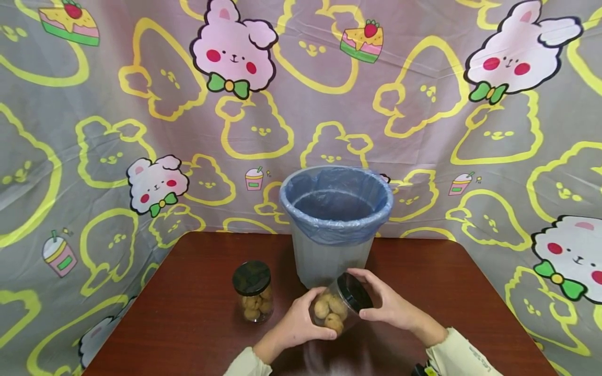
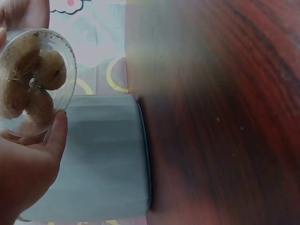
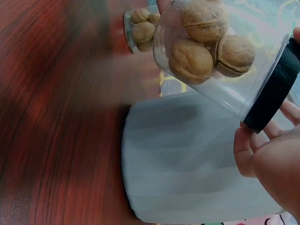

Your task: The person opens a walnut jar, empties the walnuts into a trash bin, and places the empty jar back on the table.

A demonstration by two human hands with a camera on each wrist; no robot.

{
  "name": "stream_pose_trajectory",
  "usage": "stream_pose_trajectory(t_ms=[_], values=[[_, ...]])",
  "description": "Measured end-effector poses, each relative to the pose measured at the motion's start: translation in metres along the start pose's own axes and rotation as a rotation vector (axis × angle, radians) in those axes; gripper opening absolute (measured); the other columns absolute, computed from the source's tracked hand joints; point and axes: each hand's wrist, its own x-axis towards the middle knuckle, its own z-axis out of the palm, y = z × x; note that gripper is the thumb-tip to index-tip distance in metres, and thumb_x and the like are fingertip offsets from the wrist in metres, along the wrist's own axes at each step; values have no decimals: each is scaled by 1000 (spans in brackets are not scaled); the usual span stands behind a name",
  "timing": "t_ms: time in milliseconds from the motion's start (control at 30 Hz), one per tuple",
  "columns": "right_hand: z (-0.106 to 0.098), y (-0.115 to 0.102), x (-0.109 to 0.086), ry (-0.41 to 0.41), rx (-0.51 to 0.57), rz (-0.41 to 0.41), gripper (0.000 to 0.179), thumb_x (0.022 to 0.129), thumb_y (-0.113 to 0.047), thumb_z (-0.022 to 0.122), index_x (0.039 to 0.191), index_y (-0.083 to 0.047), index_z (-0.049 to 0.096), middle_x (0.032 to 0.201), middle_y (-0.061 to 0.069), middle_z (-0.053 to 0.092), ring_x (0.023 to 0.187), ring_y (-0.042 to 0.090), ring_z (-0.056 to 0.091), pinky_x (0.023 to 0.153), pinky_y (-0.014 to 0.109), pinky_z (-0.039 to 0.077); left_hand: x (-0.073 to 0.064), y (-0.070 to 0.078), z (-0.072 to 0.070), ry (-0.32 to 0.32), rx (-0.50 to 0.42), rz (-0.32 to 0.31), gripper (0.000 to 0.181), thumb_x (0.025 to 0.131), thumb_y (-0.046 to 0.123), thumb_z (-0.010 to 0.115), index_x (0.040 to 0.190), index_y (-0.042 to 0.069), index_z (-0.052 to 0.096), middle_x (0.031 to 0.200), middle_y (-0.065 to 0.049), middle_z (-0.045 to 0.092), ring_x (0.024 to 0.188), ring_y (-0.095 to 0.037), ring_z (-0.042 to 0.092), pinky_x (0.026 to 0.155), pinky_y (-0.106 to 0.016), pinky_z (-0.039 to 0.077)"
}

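A clear plastic jar with several walnuts inside is held tilted above the table, its black lid toward the right. My left hand grips the jar's body near its base. The right hand holds the lid by its rim, fingers on the far side and thumb on the near side. In the left wrist view the round jar bottom faces the camera. Upright on the table to the left stands a second walnut jar with a black lid.
Behind the hands stands a grey bin lined with a blue plastic bag. The brown wooden table carries everything. A cartoon-printed curtain hangs at the back and sides. A small dark object lies by the right sleeve.
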Motion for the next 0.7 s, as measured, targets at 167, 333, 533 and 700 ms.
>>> stream_pose_trajectory(t_ms=[167,333,533,700], values=[[5,-2,0,96,-184,15,67,84,-2,65,142,2,30,139,19,37,121,33,39,98,25,35,0,0,1,9,-18,4,79,65,35,86,131,14,48,111,4,60,96,-9,57,86,-29,44],[15,-8,1,232,-417,127,59,88,-16,66,138,-2,38,134,12,44,121,31,41,99,23,32,1,1,2,27,-27,-22,78,66,36,85,132,15,48,110,5,60,95,-9,58,85,-29,46],[18,-9,4,280,-437,180,57,88,-19,66,136,-1,41,131,12,49,120,30,44,100,28,35,0,1,2,30,-17,-41,80,66,38,85,133,16,47,111,5,60,96,-9,58,85,-29,46],[15,-6,2,273,-409,202,56,87,-20,67,135,-4,42,129,9,50,119,28,44,99,26,34,0,1,1,30,-7,-31,79,65,37,85,131,15,48,112,4,59,97,-10,57,86,-29,45]])
